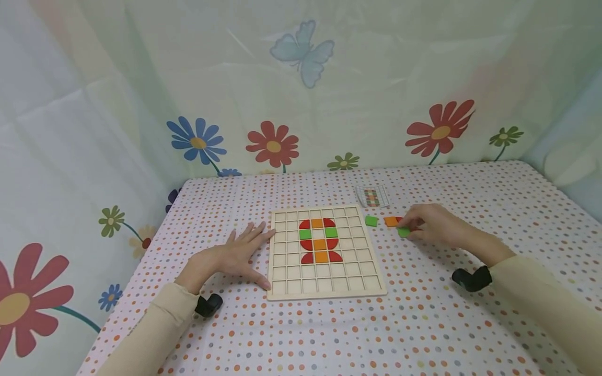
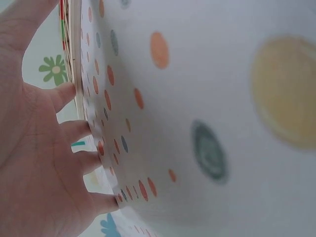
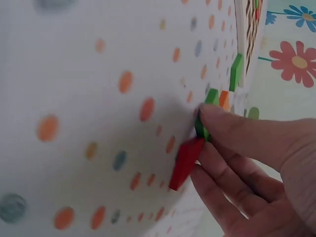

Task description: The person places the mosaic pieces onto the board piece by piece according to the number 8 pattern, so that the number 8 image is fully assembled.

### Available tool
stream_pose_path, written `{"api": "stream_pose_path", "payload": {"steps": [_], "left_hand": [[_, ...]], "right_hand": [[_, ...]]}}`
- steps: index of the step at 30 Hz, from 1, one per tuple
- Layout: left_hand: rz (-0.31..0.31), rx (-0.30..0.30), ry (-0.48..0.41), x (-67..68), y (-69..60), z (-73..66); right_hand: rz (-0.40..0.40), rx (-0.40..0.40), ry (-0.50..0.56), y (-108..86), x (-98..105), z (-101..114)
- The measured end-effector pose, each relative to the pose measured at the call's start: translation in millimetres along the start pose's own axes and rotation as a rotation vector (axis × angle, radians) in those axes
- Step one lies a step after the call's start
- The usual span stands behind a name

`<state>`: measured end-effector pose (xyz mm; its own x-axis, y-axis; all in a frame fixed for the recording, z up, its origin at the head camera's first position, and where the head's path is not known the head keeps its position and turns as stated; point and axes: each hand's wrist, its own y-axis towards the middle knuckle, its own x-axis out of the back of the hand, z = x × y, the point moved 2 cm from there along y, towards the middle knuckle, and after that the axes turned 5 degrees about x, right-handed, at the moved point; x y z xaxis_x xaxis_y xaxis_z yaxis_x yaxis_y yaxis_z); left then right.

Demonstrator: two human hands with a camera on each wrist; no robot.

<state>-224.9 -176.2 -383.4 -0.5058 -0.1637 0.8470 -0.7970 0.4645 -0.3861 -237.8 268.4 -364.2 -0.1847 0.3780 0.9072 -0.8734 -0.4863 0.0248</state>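
A square wooden grid board point(image 1: 291, 287) lies on the table, with red, orange and green tiles set in several of its cells. Spread along its left edge is my left hand point(image 1: 235, 256), whose straight thumb and a fingertip touch the frame. Right of the board, my right hand point(image 1: 435, 224) pinches a green tile point(image 3: 200, 129) near the tabletop between thumb and fingers. A red tile point(image 3: 186, 163) sits against those fingers. Beside them lies an orange tile point(image 1: 391, 222). Another green tile point(image 1: 371, 221) lies closer to the board. My fingers partly hide the pinched tile.
Behind the loose tiles lies a small card point(image 1: 373, 197) printed with a coloured tile pattern. A dotted cloth point(image 1: 301, 339) covers the table. Flower-printed curtains point(image 1: 367, 104) hang at the back and sides.
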Motion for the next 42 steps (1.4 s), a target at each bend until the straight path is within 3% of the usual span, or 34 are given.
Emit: {"api": "stream_pose_path", "payload": {"steps": [7, 14, 24, 32, 37, 42], "left_hand": [[-0.001, -0.009, 0.001, 0.9, -0.3, 0.0], [0.002, -0.007, 0.007, 0.5, 0.0, 1.3], [0.007, -0.001, 0.013, 0.8, 0.7, 1.9], [0.009, -0.009, 0.007, 0.9, 0.8, 0.0], [0.006, -0.001, 0.016, 1.7, 0.8, 0.8], [0.006, 0.002, 0.02, 0.5, 1.2, 1.1]], "right_hand": [[0.108, -0.017, 0.0, 8.8, 4.6, -1.9], [0.141, 0.014, -0.034, 11.6, 4.9, -2.5], [0.049, -0.013, 0.054, 6.9, 5.5, -6.3], [-0.001, 0.056, 0.095, 0.5, 5.4, -9.5], [-0.011, 0.127, 0.18, 1.0, -0.5, 13.3], [0.056, 0.201, 0.272, 10.4, -13.4, 54.1]]}}
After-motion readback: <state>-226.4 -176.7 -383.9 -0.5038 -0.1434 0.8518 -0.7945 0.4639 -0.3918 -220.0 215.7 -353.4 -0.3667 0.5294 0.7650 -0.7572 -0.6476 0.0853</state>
